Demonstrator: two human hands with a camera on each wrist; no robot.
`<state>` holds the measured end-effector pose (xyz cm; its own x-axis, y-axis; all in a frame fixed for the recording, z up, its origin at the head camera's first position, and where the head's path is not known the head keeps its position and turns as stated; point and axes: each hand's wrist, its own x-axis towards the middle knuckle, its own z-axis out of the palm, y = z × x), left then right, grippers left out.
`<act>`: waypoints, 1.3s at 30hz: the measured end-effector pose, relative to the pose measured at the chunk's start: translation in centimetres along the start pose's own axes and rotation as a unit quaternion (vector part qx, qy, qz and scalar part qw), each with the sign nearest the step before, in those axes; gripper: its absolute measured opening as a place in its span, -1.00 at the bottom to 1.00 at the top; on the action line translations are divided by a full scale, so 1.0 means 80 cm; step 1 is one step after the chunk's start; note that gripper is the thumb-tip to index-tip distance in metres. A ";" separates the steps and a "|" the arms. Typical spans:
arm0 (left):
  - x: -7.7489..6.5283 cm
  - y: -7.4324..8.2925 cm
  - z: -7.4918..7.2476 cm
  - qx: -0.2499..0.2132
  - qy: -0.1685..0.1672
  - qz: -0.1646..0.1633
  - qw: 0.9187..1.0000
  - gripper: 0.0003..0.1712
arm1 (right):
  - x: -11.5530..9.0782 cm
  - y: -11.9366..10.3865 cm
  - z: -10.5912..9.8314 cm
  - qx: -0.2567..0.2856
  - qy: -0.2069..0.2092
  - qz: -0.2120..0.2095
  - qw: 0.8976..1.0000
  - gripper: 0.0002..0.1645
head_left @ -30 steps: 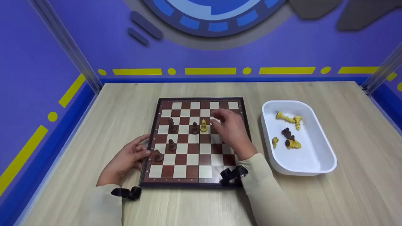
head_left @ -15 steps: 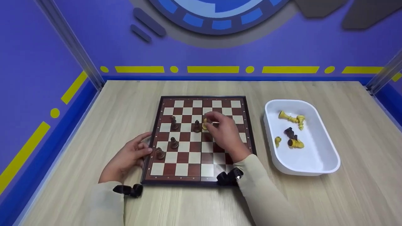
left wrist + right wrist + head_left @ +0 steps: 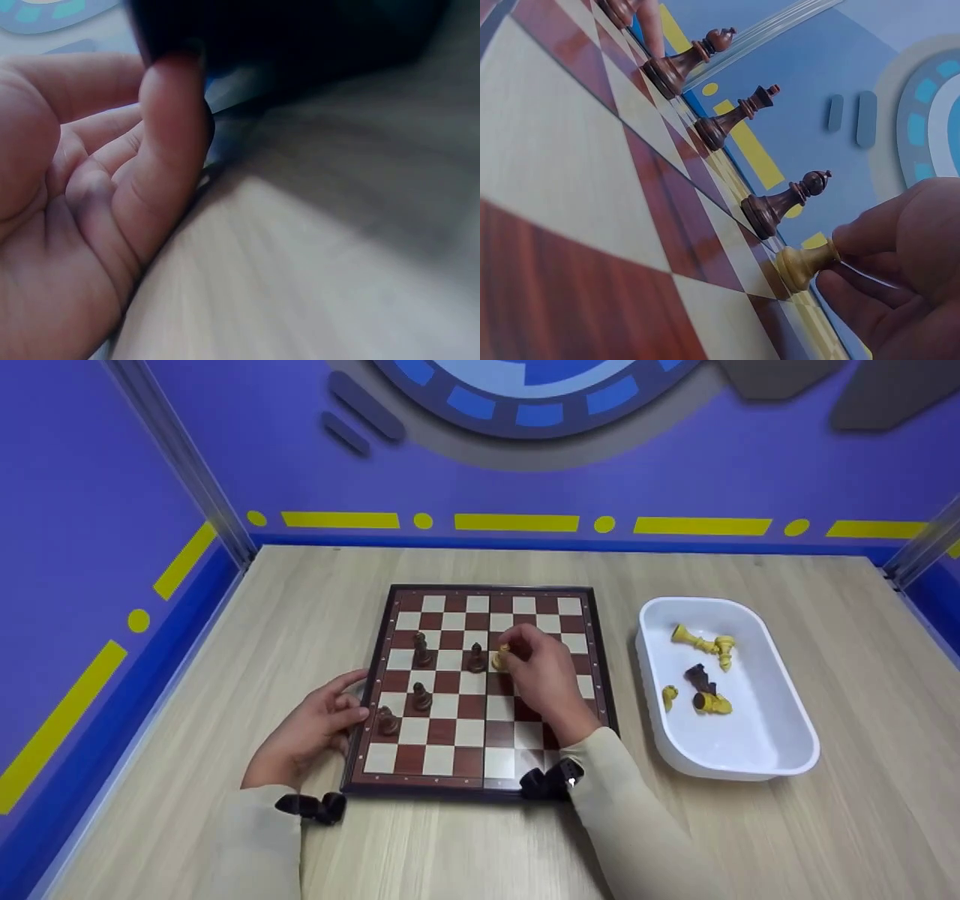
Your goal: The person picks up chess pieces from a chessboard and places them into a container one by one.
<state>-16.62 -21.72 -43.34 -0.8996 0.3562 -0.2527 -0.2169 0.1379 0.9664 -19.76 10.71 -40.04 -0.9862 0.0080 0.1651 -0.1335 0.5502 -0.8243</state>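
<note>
My right hand (image 3: 549, 675) pinches a yellow bishop (image 3: 799, 268) between thumb and fingertips. Its head is hidden by the fingers, and its base is at the board's surface. Just left of it stands a dark bishop (image 3: 476, 660). Further left on the chessboard (image 3: 454, 730) are a dark king (image 3: 421, 650), a second dark bishop (image 3: 421, 697) and a dark piece (image 3: 388, 721) near the left rim. My left hand (image 3: 307, 729) touches that rim with thumb and index finger; the left wrist view shows a fingertip (image 3: 171, 94) against the dark board edge.
A white plastic tray (image 3: 750, 746) stands right of the board. Several yellow pieces (image 3: 712, 703) and a dark knight (image 3: 697, 676) lie in it. Wood-grain tabletop (image 3: 442, 847) surrounds both, with blue printed panels (image 3: 480, 480) behind and at the sides.
My right hand has come left onto the yellow bishop and now pinches it. The left hand stays at the board's rim. The head view has shifted slightly.
</note>
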 end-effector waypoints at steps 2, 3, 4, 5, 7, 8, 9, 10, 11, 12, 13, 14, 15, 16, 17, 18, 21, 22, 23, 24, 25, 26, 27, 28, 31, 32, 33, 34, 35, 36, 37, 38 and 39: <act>0.001 0.000 0.000 0.000 -0.004 0.002 1.000 -0.20 | 0.000 0.001 -0.001 -0.001 0.004 0.001 1.000 -0.81; 0.001 0.000 0.000 0.000 -0.006 0.003 1.000 -0.19 | 0.001 0.001 -0.001 0.000 0.006 0.001 1.000 -0.81; 0.001 0.000 0.000 -0.002 -0.005 0.003 1.000 -0.19 | 0.001 0.001 -0.001 0.002 0.007 0.001 1.000 -0.81; 0.001 0.000 0.000 -0.004 -0.004 0.003 1.000 -0.19 | 0.001 0.001 -0.001 0.006 0.009 0.002 1.000 -0.81; 0.000 0.000 0.001 -0.010 0.000 0.000 1.000 -0.19 | 0.001 0.000 -0.003 0.014 0.014 0.001 1.000 -0.81; 0.000 0.000 0.001 -0.011 0.000 0.000 1.000 -0.19 | 0.001 -0.001 -0.004 0.018 0.015 0.000 1.000 -0.82; 0.000 0.000 0.001 -0.012 0.000 0.001 1.000 -0.19 | 0.001 -0.002 -0.005 0.023 0.016 -0.001 1.000 -0.82; 0.000 0.000 0.001 -0.012 -0.001 0.002 1.000 -0.19 | 0.000 -0.003 -0.006 0.029 0.016 -0.003 0.999 -0.83; 0.000 0.000 0.001 -0.011 -0.002 0.004 1.000 -0.19 | 0.000 -0.004 -0.008 0.032 0.017 -0.004 0.999 -0.83; 0.000 -0.001 0.001 -0.011 -0.003 0.005 1.000 -0.19 | 0.000 -0.004 -0.010 0.034 0.017 -0.004 0.999 -0.82; 0.000 -0.001 0.001 -0.010 -0.005 0.006 1.000 -0.18 | 0.000 -0.005 -0.011 0.036 0.016 -0.003 0.999 -0.82; 0.000 -0.001 0.001 -0.009 -0.006 0.006 1.000 -0.18 | 0.000 -0.006 -0.013 0.039 0.014 -0.001 0.999 -0.81; 0.000 -0.001 0.000 -0.008 -0.007 0.007 1.000 -0.18 | 0.000 -0.007 -0.015 0.043 0.013 0.001 0.999 -0.80; 0.000 -0.001 0.000 -0.006 -0.008 0.007 1.000 -0.18 | 0.000 -0.009 -0.017 0.046 0.012 0.005 0.999 -0.79; 0.000 -0.001 0.000 -0.004 -0.008 0.007 1.000 -0.18 | 0.000 -0.009 -0.019 0.050 0.011 0.007 0.999 -0.78; 0.000 -0.001 0.000 -0.005 -0.008 0.006 1.000 -0.18 | 0.000 -0.010 -0.022 0.054 0.010 0.008 0.998 -0.77; 0.000 0.000 -0.001 -0.003 -0.009 0.007 1.000 -0.18 | 0.000 -0.013 -0.030 0.055 0.008 0.008 0.998 -0.76; 0.000 0.000 -0.001 -0.003 -0.009 0.007 1.000 -0.18 | 0.000 -0.014 -0.032 0.055 0.009 0.006 0.998 -0.76; 0.000 0.000 -0.001 -0.003 -0.010 0.006 1.000 -0.18 | 0.000 -0.014 -0.035 0.054 0.010 0.004 0.998 -0.77; 0.000 0.001 -0.001 -0.004 -0.010 0.006 1.000 -0.18 | 0.000 -0.015 -0.038 0.053 0.012 0.003 0.999 -0.78; 0.000 0.001 -0.001 -0.005 -0.011 0.006 1.000 -0.17 | 0.000 -0.016 -0.042 0.050 0.015 -0.001 0.999 -0.79; 0.000 0.001 -0.001 -0.004 -0.010 0.006 1.000 -0.18 | 0.000 -0.016 -0.045 0.050 0.017 -0.004 0.999 -0.81; 0.000 0.001 0.000 -0.005 -0.010 0.004 1.000 -0.18 | 0.000 -0.017 -0.048 0.050 0.021 -0.007 0.998 -0.82; 0.000 0.002 0.000 -0.006 -0.008 0.000 1.000 -0.18 | 0.001 -0.018 -0.051 0.052 0.024 -0.011 0.998 -0.82; 0.000 0.002 0.002 -0.008 -0.003 -0.008 1.000 -0.18 | 0.002 -0.020 -0.062 0.057 0.025 -0.013 0.998 -0.81; 0.000 0.003 0.002 -0.007 -0.001 -0.010 1.000 -0.18 | 0.002 -0.020 -0.065 0.059 0.023 -0.011 0.998 -0.81; 0.000 0.003 0.002 -0.006 0.000 -0.012 1.000 -0.19 | 0.002 -0.021 -0.069 0.063 0.021 -0.008 0.998 -0.80; 0.000 0.003 0.002 -0.005 0.000 -0.012 1.000 -0.19 | 0.002 -0.022 -0.073 0.064 0.017 -0.005 0.998 -0.79; 0.000 0.002 0.002 -0.005 -0.001 -0.010 1.000 -0.19 | 0.001 -0.023 -0.077 0.065 0.013 0.001 0.998 -0.79; 0.001 0.002 0.001 -0.005 -0.003 -0.008 1.000 -0.19 | 0.000 -0.024 -0.081 0.066 0.011 0.003 0.998 -0.79; 0.001 0.002 0.001 -0.004 -0.004 -0.007 1.000 -0.19 | -0.001 -0.025 -0.085 0.063 0.010 0.006 0.998 -0.78; 0.001 0.002 0.001 -0.003 -0.005 -0.006 1.000 -0.19 | -0.001 -0.026 -0.090 0.061 0.009 0.007 0.998 -0.77; 0.002 0.002 0.000 -0.003 -0.007 -0.005 1.000 -0.19 | -0.001 -0.026 -0.094 0.056 0.008 0.007 0.998 -0.76</act>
<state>-16.76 -21.61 -43.18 -0.8922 0.3671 -0.2631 -0.2285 0.1355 0.9641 -18.65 15.85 -34.30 -0.9864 0.0289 0.1618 -0.1312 0.4539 -0.8813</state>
